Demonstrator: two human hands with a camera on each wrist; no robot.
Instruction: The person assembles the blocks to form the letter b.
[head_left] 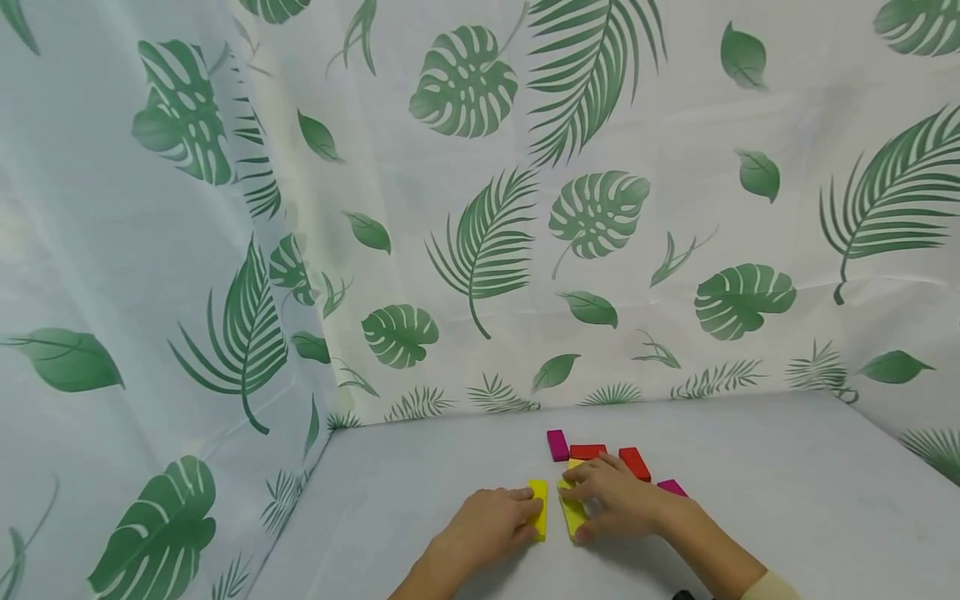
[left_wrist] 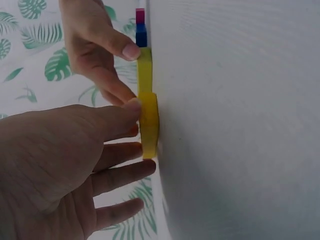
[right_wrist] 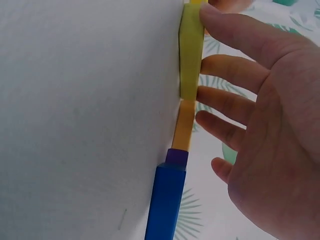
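My left hand (head_left: 517,512) lies flat on the grey table (head_left: 787,492), its straight fingers touching the side of a yellow block (head_left: 538,510). In the left wrist view the fingertips (left_wrist: 131,106) press against that yellow block (left_wrist: 149,127). My right hand (head_left: 592,493) rests over a second yellow block (head_left: 573,517) just to the right. Its fingers (right_wrist: 225,25) lie loosely straight on that yellow block (right_wrist: 191,55). The two yellow blocks lie side by side, a small gap apart.
Behind the hands lie a magenta block (head_left: 557,445), two red blocks (head_left: 587,451) (head_left: 634,463) and another magenta block (head_left: 672,487). A blue block (right_wrist: 166,200) and an orange block (right_wrist: 184,125) show in the right wrist view. Leaf-print curtains (head_left: 480,208) wall the table at back and left.
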